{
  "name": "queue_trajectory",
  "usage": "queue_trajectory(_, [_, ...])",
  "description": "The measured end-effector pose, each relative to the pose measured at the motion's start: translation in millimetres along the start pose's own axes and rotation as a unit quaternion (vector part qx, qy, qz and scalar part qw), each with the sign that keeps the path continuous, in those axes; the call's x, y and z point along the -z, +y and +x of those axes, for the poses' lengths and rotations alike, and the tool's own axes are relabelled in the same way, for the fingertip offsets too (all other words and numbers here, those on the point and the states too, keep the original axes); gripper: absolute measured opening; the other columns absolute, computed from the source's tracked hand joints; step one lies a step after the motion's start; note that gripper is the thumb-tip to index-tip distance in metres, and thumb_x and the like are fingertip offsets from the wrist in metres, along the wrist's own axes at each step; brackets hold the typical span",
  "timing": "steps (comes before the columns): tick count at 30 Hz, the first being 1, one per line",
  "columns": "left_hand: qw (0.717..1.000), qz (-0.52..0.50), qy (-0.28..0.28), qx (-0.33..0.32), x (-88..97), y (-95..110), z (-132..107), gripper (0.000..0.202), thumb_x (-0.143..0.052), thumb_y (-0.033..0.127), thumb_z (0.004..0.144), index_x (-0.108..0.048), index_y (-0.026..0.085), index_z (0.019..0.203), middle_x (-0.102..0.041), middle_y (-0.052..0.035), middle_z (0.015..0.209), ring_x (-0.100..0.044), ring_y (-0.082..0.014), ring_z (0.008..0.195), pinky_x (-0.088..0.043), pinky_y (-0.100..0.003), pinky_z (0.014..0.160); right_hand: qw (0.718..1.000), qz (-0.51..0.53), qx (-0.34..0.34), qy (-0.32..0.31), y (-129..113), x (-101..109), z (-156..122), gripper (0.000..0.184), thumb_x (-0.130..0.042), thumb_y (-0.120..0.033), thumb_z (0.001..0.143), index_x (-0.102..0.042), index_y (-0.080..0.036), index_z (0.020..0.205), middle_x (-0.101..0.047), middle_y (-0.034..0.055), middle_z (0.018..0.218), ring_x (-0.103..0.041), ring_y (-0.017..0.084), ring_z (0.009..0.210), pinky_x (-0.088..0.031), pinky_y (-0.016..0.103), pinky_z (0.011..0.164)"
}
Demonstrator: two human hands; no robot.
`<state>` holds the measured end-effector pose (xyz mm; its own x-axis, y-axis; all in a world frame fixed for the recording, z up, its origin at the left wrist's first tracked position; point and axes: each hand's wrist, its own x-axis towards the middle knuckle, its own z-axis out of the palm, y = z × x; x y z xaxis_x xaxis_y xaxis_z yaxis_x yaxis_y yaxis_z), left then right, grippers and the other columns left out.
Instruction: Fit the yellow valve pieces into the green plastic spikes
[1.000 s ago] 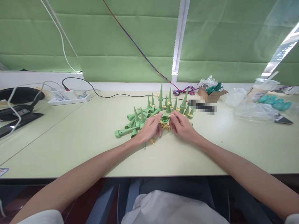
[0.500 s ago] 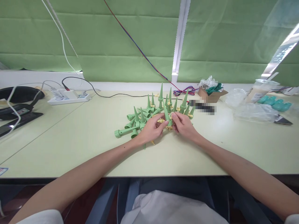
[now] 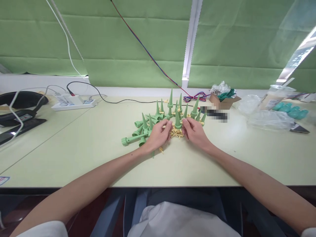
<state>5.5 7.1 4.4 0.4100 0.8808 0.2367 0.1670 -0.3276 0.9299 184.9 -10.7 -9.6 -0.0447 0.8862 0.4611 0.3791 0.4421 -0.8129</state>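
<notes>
A green plastic plant watering spike (image 3: 177,121) stands point up between my two hands, above a heap of small yellow plastic pieces (image 3: 176,133). My left hand (image 3: 159,134) is closed just left of it, thumb against the curled fingers; whatever they hold, if anything, is hidden. My right hand (image 3: 195,131) has its fingertips pinched together close by the spike's right side, and I cannot make out what is in them. More green spikes (image 3: 144,121) lie and stand around and behind my hands. One loose yellow piece (image 3: 161,150) rests below my left wrist.
A white power strip (image 3: 74,104) with cables sits at the left, near a dark phone-like slab (image 3: 23,130). At the back right are a small cardboard box (image 3: 223,102), a lidded plastic cup (image 3: 271,97), clear bags and teal plastic items (image 3: 292,110). The table's front edge runs below my forearms.
The watering spike was tilted in my left fingers; now it stands upright and my left hand has drawn back from it. The yellow heap beneath shows more. My right hand has barely moved.
</notes>
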Motion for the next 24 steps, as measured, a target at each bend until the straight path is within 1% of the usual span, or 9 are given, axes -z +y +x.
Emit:
queue_trajectory(2, [0.999,-0.012,-0.016,0.031,0.4,1.3,0.7,0.058,-0.039,0.062,0.094,-0.053,0.016,0.062,-0.048,0.0002,0.046,-0.047,-0.0104,0.037,-0.036,-0.023,0.037,1.000,0.006,0.004,-0.013,-0.1,-0.4,-0.9,0.043,-0.039,-0.056,0.099,-0.046,-0.022,0.073,-0.056,-0.0013,0.062,-0.047,0.012,0.050,-0.036,0.026,0.049])
queue_trajectory(3, [0.999,-0.016,-0.022,0.046,0.5,2.0,1.0,0.063,-0.037,0.065,0.094,-0.053,0.016,0.057,-0.049,-0.0012,0.045,-0.046,-0.0106,0.035,-0.034,-0.023,0.035,1.000,0.007,0.007,-0.019,-0.4,-0.6,-1.4,0.042,-0.040,-0.056,0.099,-0.047,-0.022,0.075,-0.056,-0.0013,0.063,-0.046,0.012,0.049,-0.036,0.026,0.049])
queue_trajectory(5, [0.997,-0.023,-0.029,0.063,0.5,3.2,1.8,0.068,-0.036,0.068,0.092,-0.055,0.014,0.054,-0.053,-0.0039,0.047,-0.047,-0.0108,0.035,-0.034,-0.024,0.034,0.999,0.007,0.014,-0.030,-1.2,-0.9,-2.5,0.040,-0.041,-0.055,0.099,-0.049,-0.023,0.077,-0.056,-0.0014,0.065,-0.045,0.012,0.049,-0.035,0.026,0.049])
queue_trajectory(10, [0.996,-0.043,-0.043,0.071,0.8,2.4,3.4,0.070,-0.036,0.069,0.092,-0.063,0.012,0.061,-0.061,-0.0071,0.055,-0.052,-0.0113,0.037,-0.037,-0.024,0.035,0.997,-0.014,0.030,-0.064,-3.2,0.3,-3.3,0.039,-0.040,-0.054,0.099,-0.051,-0.022,0.078,-0.056,-0.0007,0.066,-0.045,0.012,0.051,-0.036,0.026,0.051])
queue_trajectory(15, [0.994,-0.057,-0.068,0.064,2.7,2.5,2.9,0.069,-0.035,0.071,0.091,-0.065,0.011,0.072,-0.064,-0.0085,0.065,-0.054,-0.0111,0.040,-0.040,-0.025,0.037,0.997,-0.019,0.033,-0.069,-3.4,1.4,-3.2,0.038,-0.039,-0.051,0.101,-0.050,-0.022,0.079,-0.056,-0.0003,0.067,-0.046,0.012,0.052,-0.037,0.026,0.053])
queue_trajectory(17, [0.993,-0.053,-0.081,0.068,3.4,4.4,2.2,0.069,-0.035,0.071,0.091,-0.065,0.011,0.074,-0.063,-0.0077,0.063,-0.054,-0.0110,0.040,-0.040,-0.024,0.037,0.997,-0.017,0.033,-0.069,-2.9,1.6,-3.5,0.037,-0.039,-0.050,0.101,-0.050,-0.022,0.080,-0.057,-0.0003,0.067,-0.046,0.012,0.052,-0.037,0.026,0.054])
queue_trajectory(21, [0.992,-0.041,-0.096,0.069,4.5,6.2,1.4,0.065,-0.034,0.070,0.092,-0.060,0.013,0.073,-0.056,-0.0043,0.049,-0.052,-0.0119,0.039,-0.040,-0.024,0.038,0.997,-0.007,0.034,-0.073,-1.6,2.0,-3.9,0.037,-0.039,-0.052,0.100,-0.051,-0.022,0.082,-0.056,-0.0006,0.066,-0.047,0.013,0.052,-0.037,0.027,0.054])
queue_trajectory(24, [0.992,-0.042,-0.101,0.054,4.9,4.3,1.6,0.059,-0.039,0.069,0.091,-0.054,0.016,0.069,-0.055,-0.0035,0.048,-0.052,-0.0120,0.039,-0.039,-0.024,0.039,0.997,0.005,0.033,-0.076,-1.1,1.9,-3.8,0.039,-0.038,-0.056,0.099,-0.051,-0.023,0.083,-0.056,-0.0010,0.064,-0.047,0.013,0.051,-0.037,0.027,0.053])
